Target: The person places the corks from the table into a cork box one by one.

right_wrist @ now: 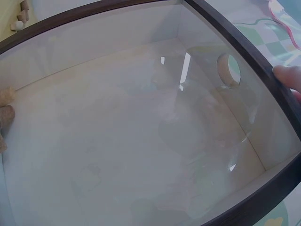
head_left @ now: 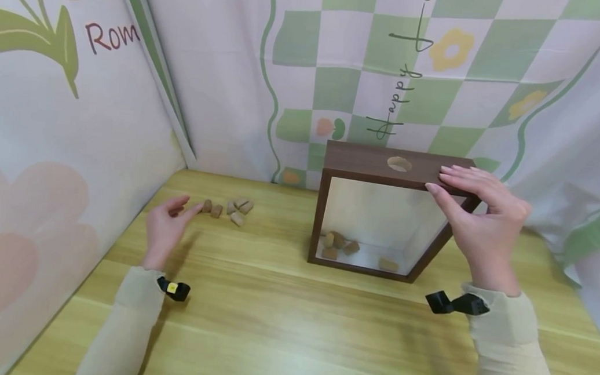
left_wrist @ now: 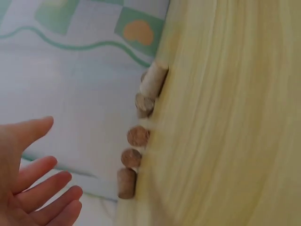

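Observation:
Toward the loose corks (head_left: 216, 211) on the table reaches my left hand (head_left: 165, 230), its thumb and fingers spread apart with nothing between them. In the left wrist view, several corks (left_wrist: 138, 136) lie in a loose row beyond the fingertips. My right hand (head_left: 486, 209) rests on the top right corner of a dark wooden shadow box (head_left: 359, 160), fingers flat along the top and thumb at the front edge. The box stands upright, with a clear front and a round hole (head_left: 400, 163) in its top. Several corks (head_left: 350, 247) lie inside at the bottom.
The box stands on a wood-grain table (head_left: 249, 312), near a checkered curtain (head_left: 341, 51) at the back. A printed white cloth (head_left: 32, 134) hangs along the left side. Each wrist wears a small black camera strap (head_left: 456, 303).

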The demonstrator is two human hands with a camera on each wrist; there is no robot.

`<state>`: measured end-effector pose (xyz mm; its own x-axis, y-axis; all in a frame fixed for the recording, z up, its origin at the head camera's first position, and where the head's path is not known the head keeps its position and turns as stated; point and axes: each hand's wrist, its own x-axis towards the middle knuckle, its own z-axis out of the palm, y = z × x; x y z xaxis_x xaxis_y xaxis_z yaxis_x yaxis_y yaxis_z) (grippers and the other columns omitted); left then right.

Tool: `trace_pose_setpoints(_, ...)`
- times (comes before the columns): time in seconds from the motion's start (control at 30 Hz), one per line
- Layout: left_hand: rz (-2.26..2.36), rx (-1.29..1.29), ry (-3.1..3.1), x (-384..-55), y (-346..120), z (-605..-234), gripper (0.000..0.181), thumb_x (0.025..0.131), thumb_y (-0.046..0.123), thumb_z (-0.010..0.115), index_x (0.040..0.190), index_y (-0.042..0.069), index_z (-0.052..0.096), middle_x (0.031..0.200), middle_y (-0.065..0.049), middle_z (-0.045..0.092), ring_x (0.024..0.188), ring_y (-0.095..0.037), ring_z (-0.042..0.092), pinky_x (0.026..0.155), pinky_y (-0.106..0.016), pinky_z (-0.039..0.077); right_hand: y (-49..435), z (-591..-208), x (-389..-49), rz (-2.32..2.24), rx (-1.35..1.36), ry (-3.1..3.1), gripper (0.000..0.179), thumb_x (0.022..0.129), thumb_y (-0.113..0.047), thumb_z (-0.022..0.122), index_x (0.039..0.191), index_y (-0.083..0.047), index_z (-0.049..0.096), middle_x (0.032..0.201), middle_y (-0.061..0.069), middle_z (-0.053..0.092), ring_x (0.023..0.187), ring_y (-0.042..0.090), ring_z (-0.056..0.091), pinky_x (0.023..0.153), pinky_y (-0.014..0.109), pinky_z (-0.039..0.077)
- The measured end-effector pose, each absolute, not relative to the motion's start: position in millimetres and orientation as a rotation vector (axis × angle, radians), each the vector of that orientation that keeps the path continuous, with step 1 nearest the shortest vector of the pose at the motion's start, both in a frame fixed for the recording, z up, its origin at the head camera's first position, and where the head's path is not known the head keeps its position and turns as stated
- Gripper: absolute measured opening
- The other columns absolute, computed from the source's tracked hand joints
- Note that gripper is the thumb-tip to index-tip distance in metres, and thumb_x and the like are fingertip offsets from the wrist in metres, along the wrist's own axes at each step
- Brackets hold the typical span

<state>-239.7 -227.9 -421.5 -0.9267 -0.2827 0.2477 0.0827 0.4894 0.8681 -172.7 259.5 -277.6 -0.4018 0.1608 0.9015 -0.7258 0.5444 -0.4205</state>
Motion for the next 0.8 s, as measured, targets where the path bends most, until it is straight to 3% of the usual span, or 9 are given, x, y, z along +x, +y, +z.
trace_pose_setpoints(0.23,-1.448,0.341,-2.457,-241.7,-245.4,-427.2,0.06,0.095,0.034,0.076,0.14,-0.001,0.058,0.141,-0.021,0.058,0.128,-0.038,0.053,0.107,-0.049,0.043,259.4,-277.9,-172.7,1.05,0.475,-1.719,0.021,0.076,-0.005,0.09,0.09,0.006,0.079,0.092,0.02,0.075,0.099,0.015,0.072,0.1,0.037,0.051)
trace_pose_setpoints(0.43,-1.453,0.391,-2.508,-247.1,-253.3,-434.5,0.059,0.094,0.023,0.077,0.142,-0.002,0.054,0.145,-0.023,0.053,0.129,-0.039,0.053,0.107,-0.048,0.044,259.0,-277.7,-173.0,1.053,0.476,-1.713,0.021,0.076,-0.005,0.09,0.089,0.007,0.079,0.092,0.02,0.075,0.099,0.015,0.072,0.1,0.037,0.05)
trace_pose_setpoints(0.8,-1.472,0.381,-2.559,-266.1,-256.1,-443.0,0.055,0.091,0.019,0.079,0.138,-0.002,0.059,0.137,-0.023,0.06,0.121,-0.036,0.058,0.103,-0.046,0.047,258.8,-277.9,-173.1,1.055,0.477,-1.707,0.022,0.075,-0.006,0.09,0.089,0.007,0.079,0.092,0.02,0.075,0.099,0.016,0.072,0.099,0.036,0.051)
